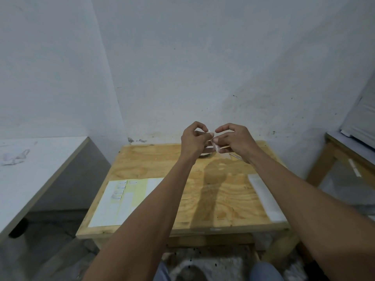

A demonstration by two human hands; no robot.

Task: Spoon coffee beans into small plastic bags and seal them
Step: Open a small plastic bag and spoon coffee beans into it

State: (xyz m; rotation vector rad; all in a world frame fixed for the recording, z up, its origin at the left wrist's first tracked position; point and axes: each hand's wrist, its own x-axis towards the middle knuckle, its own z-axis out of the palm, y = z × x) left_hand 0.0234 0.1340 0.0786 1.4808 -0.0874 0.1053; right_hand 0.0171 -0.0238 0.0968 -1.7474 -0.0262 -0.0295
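Note:
Both my hands are raised above the far end of the wooden table [203, 199]. Between them hangs a small clear plastic bag [215, 146]. My left hand [192, 140] pinches its top edge with thumb and fingers. My right hand [233, 140] pinches the bag from the other side. Whether beans are inside the bag I cannot tell. A dark round container [206, 155] shows partly under my left wrist. The metal handle of a spoon [236, 157] peeks out below my right hand.
A yellow and white sheet with small labels [123, 199] lies at the table's left front. A white strip [265, 197] lies along its right edge. A grey table [30, 175] stands to the left, a wooden bench [345, 155] to the right. White walls stand close behind.

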